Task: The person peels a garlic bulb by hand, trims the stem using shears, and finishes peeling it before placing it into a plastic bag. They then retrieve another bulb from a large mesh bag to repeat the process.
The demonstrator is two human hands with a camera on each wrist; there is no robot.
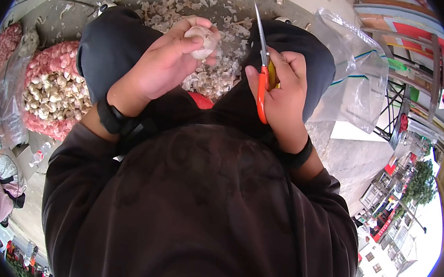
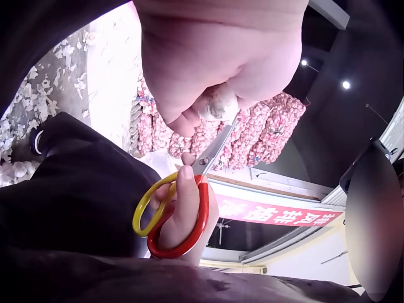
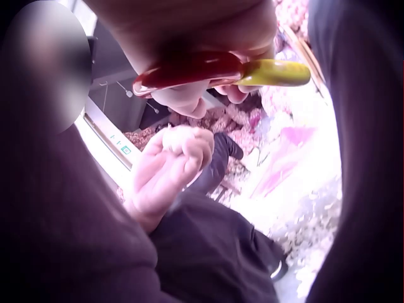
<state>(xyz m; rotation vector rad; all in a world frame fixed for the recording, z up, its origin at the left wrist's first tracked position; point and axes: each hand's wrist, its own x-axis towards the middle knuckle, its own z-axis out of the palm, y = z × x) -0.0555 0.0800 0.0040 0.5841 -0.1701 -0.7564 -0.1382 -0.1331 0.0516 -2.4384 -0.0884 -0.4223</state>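
Observation:
My left hand (image 1: 168, 60) holds a whitish garlic bulb (image 1: 201, 40) over my lap, thumb on its near side and fingers behind it. The fingers hide part of the garlic bulb (image 2: 218, 106) in the left wrist view. To the right, my right hand (image 1: 287, 86) grips scissors (image 1: 261, 92) with one red-orange handle and one yellow handle. Their blades point away from me, apart from the bulb in the head view. The left wrist view shows the scissors (image 2: 203, 208) with fingers through the loops. Seen from the right wrist, the red handle (image 3: 189, 71) crosses the palm.
Papery garlic scraps (image 1: 211, 82) cover the floor between and beyond my knees. A pink mesh sack (image 1: 55, 55) full of garlic stands open at my left. On my right lies a clear plastic bag (image 1: 344, 65). Stacked pink sacks (image 2: 271, 129) show in the left wrist view.

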